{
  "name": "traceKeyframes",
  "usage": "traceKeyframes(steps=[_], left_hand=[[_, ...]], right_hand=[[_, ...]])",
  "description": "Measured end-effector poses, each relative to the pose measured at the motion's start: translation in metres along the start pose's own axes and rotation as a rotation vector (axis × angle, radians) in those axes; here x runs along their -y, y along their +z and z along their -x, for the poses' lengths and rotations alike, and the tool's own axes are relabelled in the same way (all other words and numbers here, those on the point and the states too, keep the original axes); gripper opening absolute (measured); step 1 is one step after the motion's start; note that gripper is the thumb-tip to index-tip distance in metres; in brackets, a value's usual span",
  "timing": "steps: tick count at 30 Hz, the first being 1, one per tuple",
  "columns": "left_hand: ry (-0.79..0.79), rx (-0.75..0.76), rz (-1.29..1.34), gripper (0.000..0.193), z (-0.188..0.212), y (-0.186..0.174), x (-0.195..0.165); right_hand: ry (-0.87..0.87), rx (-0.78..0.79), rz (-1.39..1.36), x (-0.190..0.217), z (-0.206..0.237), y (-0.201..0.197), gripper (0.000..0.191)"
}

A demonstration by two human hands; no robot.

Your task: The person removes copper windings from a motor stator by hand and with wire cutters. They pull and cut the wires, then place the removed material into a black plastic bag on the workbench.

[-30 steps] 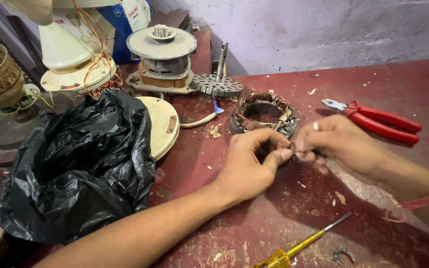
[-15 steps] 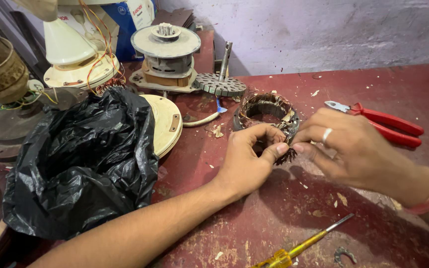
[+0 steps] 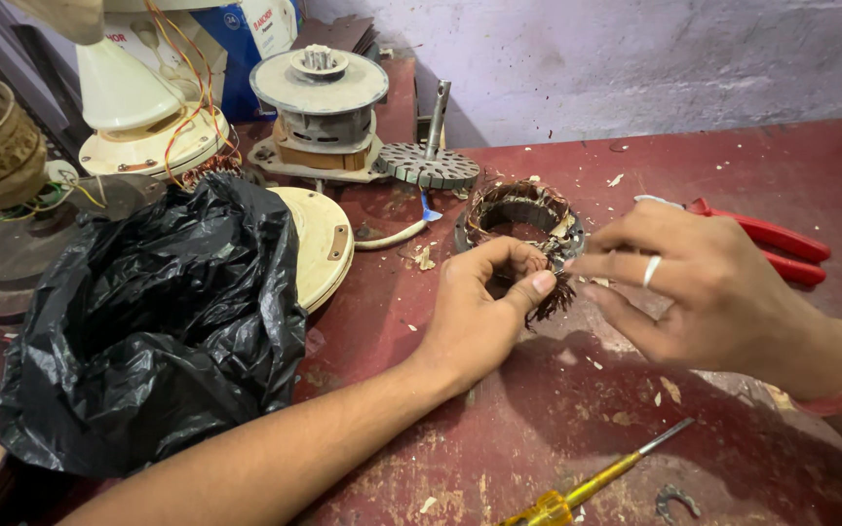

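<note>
Two hands are seen at work on a motor stator [image 3: 523, 219], a ring of steel laminations wound with copper wire, which lies flat on the worn red table [image 3: 635, 166] and serves here as the landmark. Nearest the viewer, well in front of the stator, a yellow-handled screwdriver [image 3: 592, 479] and a small metal clip [image 3: 675, 503] are found. Closer in, the left hand [image 3: 479, 312] is set just before the stator's near rim, its thumb and forefinger pressed together on a frayed tuft of copper wire [image 3: 550, 298] that hangs from the winding. To the right of the stator the right hand [image 3: 704, 287] is held, its fingertips drawn together at the same rim; exactly what is pinched there cannot be told.

The stator is judged heavy and rigid for its size, with sharp edges, so it would best be gripped by the outer steel ring. The wire is judged thin, springy and easily snapped, and is best taken close to its root.

Left of the stator a crumpled black plastic bag [image 3: 148, 331] and a cream round cover [image 3: 319, 244] are seen. Behind the right hand, red-handled pliers [image 3: 772, 248] lie. Beyond the stator, a toothed rotor on its shaft [image 3: 431, 161] and a motor assembly [image 3: 319, 112] are placed.
</note>
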State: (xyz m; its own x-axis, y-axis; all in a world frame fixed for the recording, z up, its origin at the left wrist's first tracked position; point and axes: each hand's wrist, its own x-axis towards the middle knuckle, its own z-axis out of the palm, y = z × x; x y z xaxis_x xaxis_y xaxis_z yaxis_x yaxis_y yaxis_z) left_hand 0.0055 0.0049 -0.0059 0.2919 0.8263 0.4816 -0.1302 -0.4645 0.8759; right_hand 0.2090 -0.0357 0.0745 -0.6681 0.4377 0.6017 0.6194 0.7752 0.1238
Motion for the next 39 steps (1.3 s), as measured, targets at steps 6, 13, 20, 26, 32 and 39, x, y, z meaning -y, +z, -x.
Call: traceKeyframes(steps=[6, 13, 20, 26, 32, 39], left_hand=[[-0.015, 0.005, -0.035, 0.009, 0.003, 0.001, -0.005], [0.028, -0.005, -0.049, 0.009, 0.004, 0.003, -0.01], [-0.08, -0.021, 0.051, 0.01, -0.001, 0.002, -0.002], [-0.179, -0.007, 0.153, 0.012, 0.003, 0.004, -0.001], [-0.098, -0.067, 0.185, 0.01, 0.001, 0.004, 0.001], [-0.253, -0.1, 0.42, 0.007, -0.005, 0.001, 0.001]], right_hand=[[0.307, 0.127, -0.05, -0.01, 0.014, 0.019, 0.011], [0.728, 0.081, -0.507, -0.018, 0.019, 0.025, 0.011], [-0.005, -0.02, 0.103, 0.004, -0.003, 0.002, 0.01], [0.701, -0.042, -0.283, 0.022, 0.004, 0.024, 0.007], [0.554, -0.11, -0.268, 0.015, 0.009, 0.024, 0.019], [0.303, -0.086, -0.272, 0.017, 0.005, 0.02, 0.047]])
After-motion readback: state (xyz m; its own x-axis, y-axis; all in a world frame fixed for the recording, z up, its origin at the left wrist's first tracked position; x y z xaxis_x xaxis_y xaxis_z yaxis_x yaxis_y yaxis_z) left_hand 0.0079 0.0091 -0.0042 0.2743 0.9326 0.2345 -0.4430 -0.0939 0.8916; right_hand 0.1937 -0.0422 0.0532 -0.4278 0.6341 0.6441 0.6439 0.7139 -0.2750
